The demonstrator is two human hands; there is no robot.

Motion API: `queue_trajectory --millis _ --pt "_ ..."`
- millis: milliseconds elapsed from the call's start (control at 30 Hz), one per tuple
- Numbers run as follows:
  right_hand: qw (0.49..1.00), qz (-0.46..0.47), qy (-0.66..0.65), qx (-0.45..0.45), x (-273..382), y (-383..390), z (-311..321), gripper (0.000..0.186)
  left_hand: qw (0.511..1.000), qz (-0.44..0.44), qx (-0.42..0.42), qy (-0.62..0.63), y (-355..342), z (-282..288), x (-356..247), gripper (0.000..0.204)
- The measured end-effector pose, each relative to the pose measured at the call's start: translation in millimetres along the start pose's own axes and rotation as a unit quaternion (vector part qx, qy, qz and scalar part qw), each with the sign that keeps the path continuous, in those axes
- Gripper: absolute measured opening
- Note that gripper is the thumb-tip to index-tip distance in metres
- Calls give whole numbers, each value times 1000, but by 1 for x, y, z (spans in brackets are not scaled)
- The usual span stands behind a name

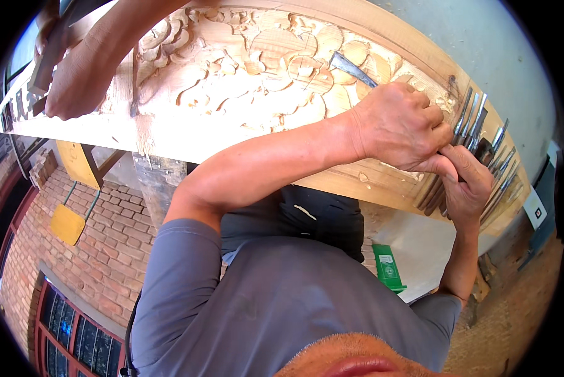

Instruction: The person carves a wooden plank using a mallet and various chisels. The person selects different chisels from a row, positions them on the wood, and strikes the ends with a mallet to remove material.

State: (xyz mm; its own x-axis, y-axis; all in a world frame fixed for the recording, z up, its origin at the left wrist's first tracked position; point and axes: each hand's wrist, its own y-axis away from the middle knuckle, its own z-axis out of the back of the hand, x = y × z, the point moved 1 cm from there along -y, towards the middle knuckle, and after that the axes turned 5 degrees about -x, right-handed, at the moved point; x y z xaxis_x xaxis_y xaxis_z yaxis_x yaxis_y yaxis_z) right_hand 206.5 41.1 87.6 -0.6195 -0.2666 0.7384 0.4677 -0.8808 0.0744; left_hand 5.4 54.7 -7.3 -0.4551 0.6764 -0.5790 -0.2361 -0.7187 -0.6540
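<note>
My left hand (404, 122) is closed in a fist around a carving chisel (352, 68), whose bare metal blade points up and left over the carving. Pressed against that fist is my right hand (469, 179), its fingers curled in line with the tool. Both hands hide the chisel's handle. Under the blade lies a pale wooden panel (294, 43) carved in relief with rounded petals and leaf shapes. Loose wood shavings are scattered by the hands.
Several carving tools (474, 122) lie in a row at the board's right end. At the upper left, another person's arm (96, 53) reaches over the panel, near a wooden block-like piece (46, 69). A green bin (387, 267) and a yellow-seated chair (68, 225) stand below on the floor.
</note>
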Motion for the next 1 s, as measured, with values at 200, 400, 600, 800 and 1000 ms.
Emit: queue_trajectory --millis 200,400,600,800,1000 --pt "1000 8 -6 -6 5 1 -2 34 1000 -9 18 -11 -1 0 0 64" --pt "1000 3 4 -23 9 5 -5 33 1000 -6 19 -3 1 0 1 62" --pt "999 7 32 -19 20 3 -3 33 1000 -18 2 5 0 2 1 61" --pt "999 9 36 -36 18 3 -5 31 1000 -12 -21 7 0 -2 0 61" --pt "999 10 20 -46 10 2 -8 26 999 -4 -8 -39 1 -6 -1 64"
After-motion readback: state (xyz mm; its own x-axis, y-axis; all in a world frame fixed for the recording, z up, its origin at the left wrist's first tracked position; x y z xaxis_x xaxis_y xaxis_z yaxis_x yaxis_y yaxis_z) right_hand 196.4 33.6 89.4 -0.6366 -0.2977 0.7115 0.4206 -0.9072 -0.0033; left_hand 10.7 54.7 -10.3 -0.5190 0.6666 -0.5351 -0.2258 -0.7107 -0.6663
